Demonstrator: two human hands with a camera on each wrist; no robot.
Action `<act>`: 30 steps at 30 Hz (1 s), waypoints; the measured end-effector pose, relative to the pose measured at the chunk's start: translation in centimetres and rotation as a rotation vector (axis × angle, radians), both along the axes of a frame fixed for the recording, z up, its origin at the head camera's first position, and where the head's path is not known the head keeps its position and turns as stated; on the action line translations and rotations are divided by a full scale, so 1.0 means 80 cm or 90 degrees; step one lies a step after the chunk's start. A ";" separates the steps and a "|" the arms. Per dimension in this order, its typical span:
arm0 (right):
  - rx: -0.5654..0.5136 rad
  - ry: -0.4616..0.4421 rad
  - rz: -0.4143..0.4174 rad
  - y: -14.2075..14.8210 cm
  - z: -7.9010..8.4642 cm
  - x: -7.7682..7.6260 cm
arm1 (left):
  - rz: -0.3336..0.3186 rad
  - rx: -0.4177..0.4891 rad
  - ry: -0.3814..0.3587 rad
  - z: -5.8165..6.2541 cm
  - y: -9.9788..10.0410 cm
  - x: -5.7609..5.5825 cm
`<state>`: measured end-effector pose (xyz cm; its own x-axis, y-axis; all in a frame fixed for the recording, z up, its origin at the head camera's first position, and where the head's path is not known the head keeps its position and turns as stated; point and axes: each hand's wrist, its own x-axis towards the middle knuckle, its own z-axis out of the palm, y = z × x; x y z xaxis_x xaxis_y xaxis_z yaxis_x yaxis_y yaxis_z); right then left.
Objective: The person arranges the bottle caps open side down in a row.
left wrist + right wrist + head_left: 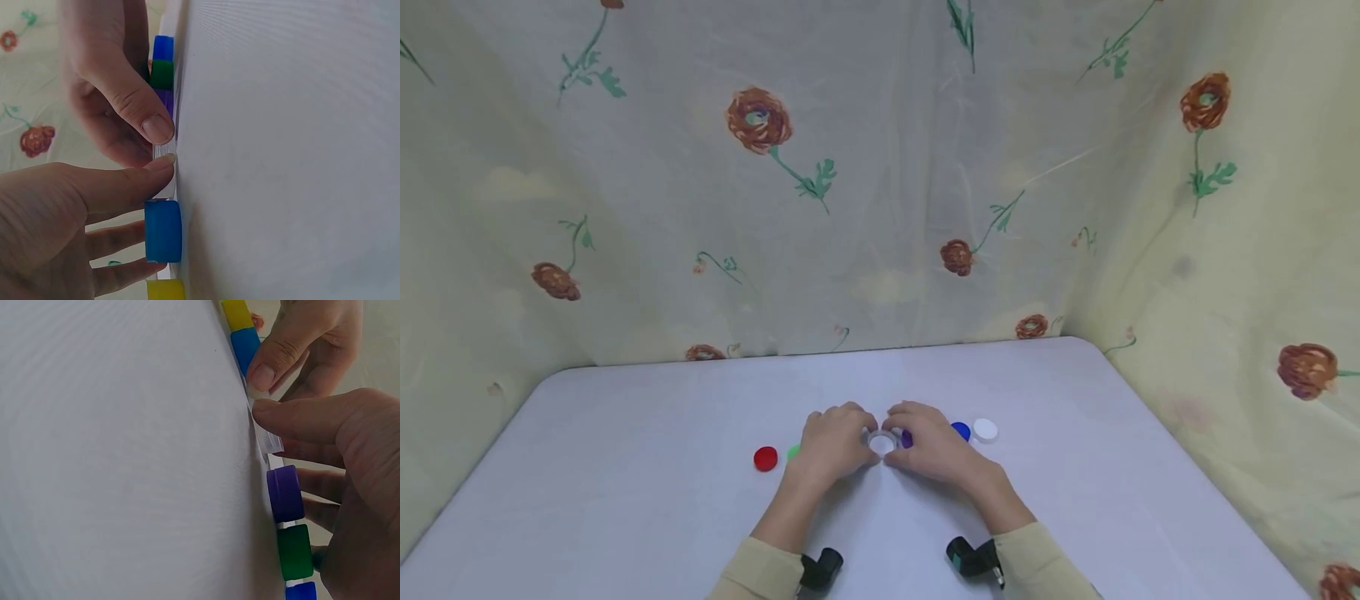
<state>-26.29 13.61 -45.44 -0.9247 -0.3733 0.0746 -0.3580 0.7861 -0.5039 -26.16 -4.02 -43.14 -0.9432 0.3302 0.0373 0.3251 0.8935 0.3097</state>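
Observation:
A clear, whitish round cap point(882, 443) lies at the middle of the white table between both hands. My left hand point(835, 443) grips its left side, thumb at the near edge and fingers curled round the far edge. From the right, my right hand point(934, 446) holds the same cap in the same way, and the two thumb tips almost meet at the near rim. A purple cap point(285, 494) stands just beside the right fingers, with a dark green cap point(295, 552) beyond it. Beside the left fingers is a light blue cap point(164, 231), followed by a yellow one point(166, 290).
Left of the hands lie a red cap point(765, 458) and a light green cap point(793, 452), partly hidden by the left hand. To the right are a blue cap point(960, 431) and a white cap point(985, 430). A flowered curtain point(880, 208) hangs behind the table.

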 end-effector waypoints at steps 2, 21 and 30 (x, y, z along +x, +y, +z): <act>-0.001 -0.001 -0.001 0.000 -0.001 0.000 | 0.002 0.000 -0.001 0.000 0.001 0.000; -0.037 0.021 -0.004 0.003 0.004 -0.001 | -0.006 0.031 0.000 0.001 0.001 -0.002; -0.058 0.035 -0.024 0.005 0.011 -0.003 | -0.012 0.064 0.012 0.007 -0.007 -0.007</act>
<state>-26.52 13.98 -44.54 -0.9315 -0.3274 0.1585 -0.3584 0.7512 -0.5543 -26.71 -4.55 -42.59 -0.9355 0.3418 0.0891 0.3485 0.8518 0.3911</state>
